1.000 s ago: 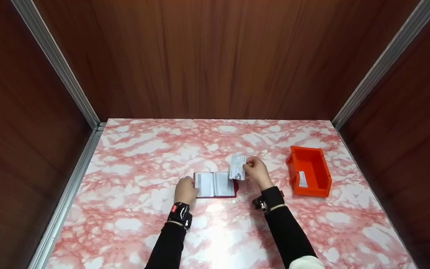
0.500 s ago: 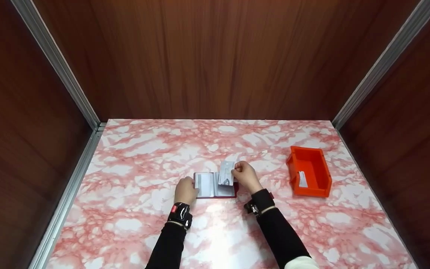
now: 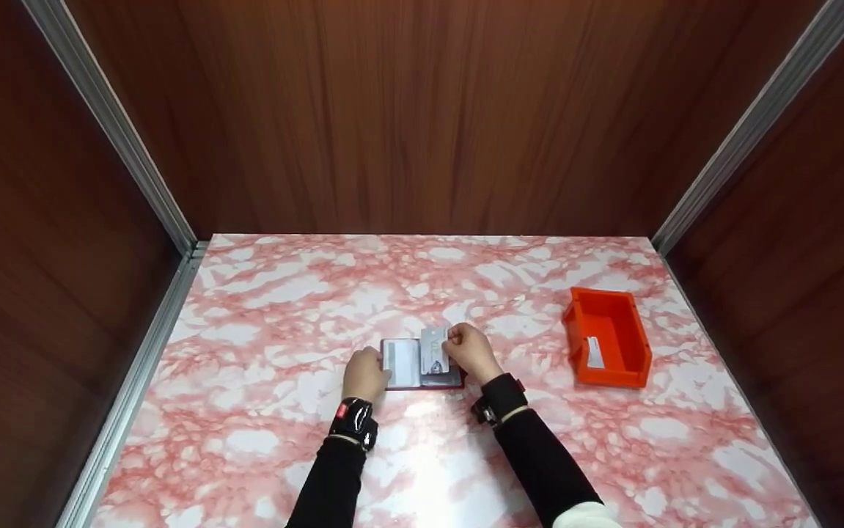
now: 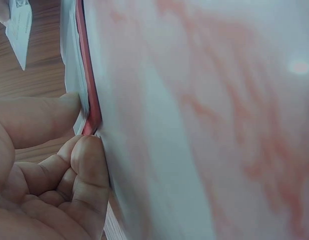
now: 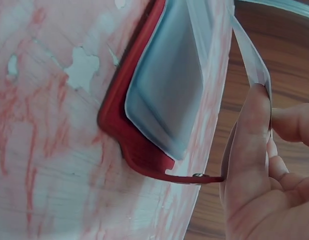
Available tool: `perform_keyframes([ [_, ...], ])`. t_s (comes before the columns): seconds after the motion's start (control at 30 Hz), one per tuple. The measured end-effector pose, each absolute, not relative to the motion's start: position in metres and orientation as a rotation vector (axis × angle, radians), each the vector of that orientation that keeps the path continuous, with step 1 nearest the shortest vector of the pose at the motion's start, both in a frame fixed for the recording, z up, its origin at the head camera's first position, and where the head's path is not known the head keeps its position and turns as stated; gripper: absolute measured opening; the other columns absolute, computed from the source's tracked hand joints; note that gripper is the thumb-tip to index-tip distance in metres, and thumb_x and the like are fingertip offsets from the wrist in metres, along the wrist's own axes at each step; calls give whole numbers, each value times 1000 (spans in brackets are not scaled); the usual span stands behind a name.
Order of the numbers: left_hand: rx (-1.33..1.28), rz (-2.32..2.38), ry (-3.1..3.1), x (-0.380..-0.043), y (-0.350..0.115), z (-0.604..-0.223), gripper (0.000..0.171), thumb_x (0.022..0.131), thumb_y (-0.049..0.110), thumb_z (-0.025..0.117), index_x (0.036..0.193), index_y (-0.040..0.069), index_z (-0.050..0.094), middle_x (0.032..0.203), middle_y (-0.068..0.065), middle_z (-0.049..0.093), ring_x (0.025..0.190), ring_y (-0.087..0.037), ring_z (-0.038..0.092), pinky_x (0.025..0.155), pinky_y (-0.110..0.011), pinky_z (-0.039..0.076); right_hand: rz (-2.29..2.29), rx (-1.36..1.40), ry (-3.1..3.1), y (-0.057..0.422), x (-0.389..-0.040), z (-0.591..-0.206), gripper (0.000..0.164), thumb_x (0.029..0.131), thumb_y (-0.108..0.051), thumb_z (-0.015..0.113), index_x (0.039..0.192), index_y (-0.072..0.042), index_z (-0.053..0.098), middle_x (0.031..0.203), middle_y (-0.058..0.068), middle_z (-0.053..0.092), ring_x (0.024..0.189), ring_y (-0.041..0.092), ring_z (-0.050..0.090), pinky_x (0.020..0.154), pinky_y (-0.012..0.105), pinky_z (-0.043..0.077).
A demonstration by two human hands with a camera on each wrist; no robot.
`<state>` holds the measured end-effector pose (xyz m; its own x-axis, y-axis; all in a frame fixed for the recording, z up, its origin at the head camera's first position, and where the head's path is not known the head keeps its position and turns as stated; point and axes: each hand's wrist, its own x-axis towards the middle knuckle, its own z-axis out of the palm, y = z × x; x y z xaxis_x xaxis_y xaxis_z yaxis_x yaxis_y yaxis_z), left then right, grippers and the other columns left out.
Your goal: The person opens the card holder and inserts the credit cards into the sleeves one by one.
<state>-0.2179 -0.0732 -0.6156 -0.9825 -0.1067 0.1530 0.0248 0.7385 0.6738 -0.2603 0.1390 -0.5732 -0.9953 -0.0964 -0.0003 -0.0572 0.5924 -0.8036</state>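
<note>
The right hand (image 3: 471,353) has its grip closed on a pale card (image 3: 434,350), pinching one edge between thumb and fingers. The card is tilted above the right-hand page of a red card holder (image 3: 402,363), its lower end apart from the pages; whether its far end touches the clear sleeves I cannot tell. The left hand (image 3: 363,374) has its grip on the near left corner of the holder, thumb over the pages, fingertips at the edge. The holder lies spread flat, and a red strap (image 5: 159,176) with a metal snap (image 5: 198,175) sticks out from its right side. To the right of the holder, well apart, stands an orange bin (image 3: 616,378) with a white piece (image 3: 594,352) inside. The marbled pink bench (image 3: 260,440) spreads around the holder, and beyond it rises a wood-grain wall (image 3: 422,117).
</note>
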Motion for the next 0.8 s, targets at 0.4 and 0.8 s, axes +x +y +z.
perform_keyframes([
  [0.4, 47, -1053, -2744, -217, -74, -617, 21, 69, 2, 78, 84, -3, 64, 78, -12, 60, 76, -33, 60, 75, -47, 50, -1180, -266, 2938, 128, -259, -576, 10, 78, -3, 63, 88, -1, 61, 71, 0, 53, 68, 20, 53, 67, 33, 47],
  [0.8, 47, -1045, -2738, -219, -73, -620, 22, 69, 3, 79, 85, -3, 65, 78, -12, 61, 77, -33, 60, 75, -47, 50, -1084, -276, 2917, 123, -261, -580, 13, 75, -3, 64, 88, 0, 63, 71, 1, 54, 68, 19, 52, 68, 34, 47],
])
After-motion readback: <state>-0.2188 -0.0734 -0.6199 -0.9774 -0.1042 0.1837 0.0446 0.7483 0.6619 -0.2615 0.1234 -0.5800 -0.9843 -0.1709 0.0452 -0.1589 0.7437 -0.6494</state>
